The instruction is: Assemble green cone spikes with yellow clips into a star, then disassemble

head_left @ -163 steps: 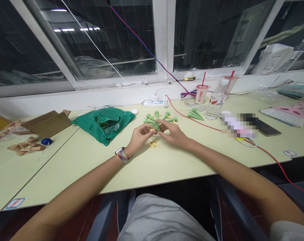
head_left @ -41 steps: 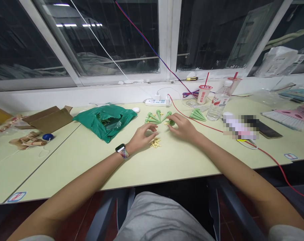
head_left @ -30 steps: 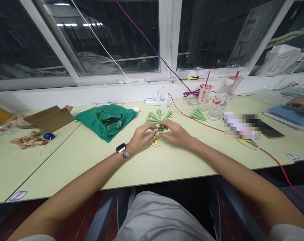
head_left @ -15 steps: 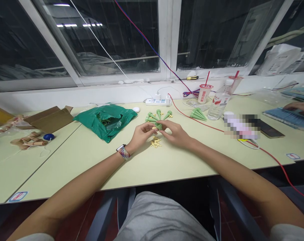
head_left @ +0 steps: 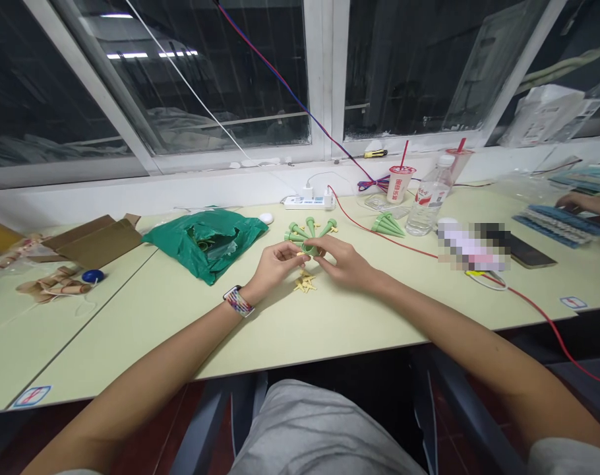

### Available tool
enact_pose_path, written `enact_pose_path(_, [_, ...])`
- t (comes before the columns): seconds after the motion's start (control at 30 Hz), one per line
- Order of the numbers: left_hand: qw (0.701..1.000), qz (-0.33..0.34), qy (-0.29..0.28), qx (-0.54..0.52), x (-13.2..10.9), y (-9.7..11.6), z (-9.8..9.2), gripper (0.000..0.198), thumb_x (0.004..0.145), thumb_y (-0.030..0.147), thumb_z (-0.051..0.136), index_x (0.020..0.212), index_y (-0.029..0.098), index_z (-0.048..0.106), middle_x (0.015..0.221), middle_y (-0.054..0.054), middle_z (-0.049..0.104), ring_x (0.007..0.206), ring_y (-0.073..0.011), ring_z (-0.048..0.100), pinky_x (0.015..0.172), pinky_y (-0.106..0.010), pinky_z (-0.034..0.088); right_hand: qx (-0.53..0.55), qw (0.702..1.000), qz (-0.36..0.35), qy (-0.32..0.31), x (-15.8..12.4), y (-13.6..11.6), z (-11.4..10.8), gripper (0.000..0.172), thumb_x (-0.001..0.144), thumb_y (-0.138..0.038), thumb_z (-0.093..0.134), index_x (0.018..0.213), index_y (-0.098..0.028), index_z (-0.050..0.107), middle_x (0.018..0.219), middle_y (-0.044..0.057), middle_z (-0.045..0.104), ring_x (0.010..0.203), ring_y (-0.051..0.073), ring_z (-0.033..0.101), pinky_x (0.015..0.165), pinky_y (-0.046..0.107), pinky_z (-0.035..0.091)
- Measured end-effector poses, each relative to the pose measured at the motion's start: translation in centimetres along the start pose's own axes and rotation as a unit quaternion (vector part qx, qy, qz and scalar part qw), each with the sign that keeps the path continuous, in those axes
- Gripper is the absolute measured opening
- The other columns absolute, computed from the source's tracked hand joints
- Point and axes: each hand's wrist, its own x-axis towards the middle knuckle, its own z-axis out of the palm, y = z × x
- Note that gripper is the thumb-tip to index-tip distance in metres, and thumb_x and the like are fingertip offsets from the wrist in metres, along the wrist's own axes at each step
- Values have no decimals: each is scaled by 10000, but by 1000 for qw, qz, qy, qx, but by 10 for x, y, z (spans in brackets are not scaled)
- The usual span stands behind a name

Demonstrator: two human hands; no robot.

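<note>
My right hand has its fingers closed round a green plastic spike, whose round open end shows between both hands. My left hand is closed in a pinch at the side of that end, on a small yellow plastic piece. Its fingertips partly cover the piece, and I cannot tell how far it sits in the spike. Just below the hands lies a pile of similar yellow pieces. Beyond them, several green spikes with yellow pieces are fanned out. More green cones lie together further right.
A torn green bag, a cardboard box and wooden toy parts lie left. A power strip is at the back. Right are a drink cup, a water bottle, a phone, a red cable and another person's hand.
My hands keep nearly the same hold on the spike and yellow piece. The view has shifted slightly. At the right, the other person's hand and the blue item beside it have changed position.
</note>
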Motion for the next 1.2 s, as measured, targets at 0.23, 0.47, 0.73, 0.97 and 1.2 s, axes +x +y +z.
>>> enact_pose_path(0.23, [910,286,25,300,-2,4,-10,90,978,293,725,929,250,787,923,-81,798,930,-257,728,933,-468,560,355,898,253,-55,8,12,7,530,852,-345,799,1332,-216,616,821,-13,668,773,195,698,710,342,614])
enact_pose_path(0.47, [992,-84,-39,-84,2,5,-2,260,823,410,877,839,175,767,836,-69,750,808,-207,695,822,-370,580,16,999,14,-42,5,8,-8,368,1007,-152,544,1349,-223,659,1068,90,703,935,215,671,882,391,584])
enact_pose_path(0.73, [943,-195,-44,-267,6,-1,-5,236,739,284,945,790,144,762,831,-69,739,796,-169,694,856,-339,589,-18,1000,-15,2,1,25,-19,429,1012,-160,514,1395,-239,687,1115,98,722,986,215,696,896,401,619])
enact_pose_path(0.97, [975,-117,-33,-187,3,0,1,292,758,380,949,863,166,781,885,-82,788,839,-205,735,877,-382,586,119,985,126,24,1,3,6,468,963,-409,719,1391,-225,675,950,30,727,830,182,692,809,357,620])
enact_pose_path(1.2, [966,152,22,206,-6,6,-4,185,951,418,759,936,235,789,976,-98,794,965,-281,708,940,-440,541,265,922,284,-4,7,21,-1,655,885,-522,749,1410,-152,620,785,5,697,660,201,705,662,345,589])
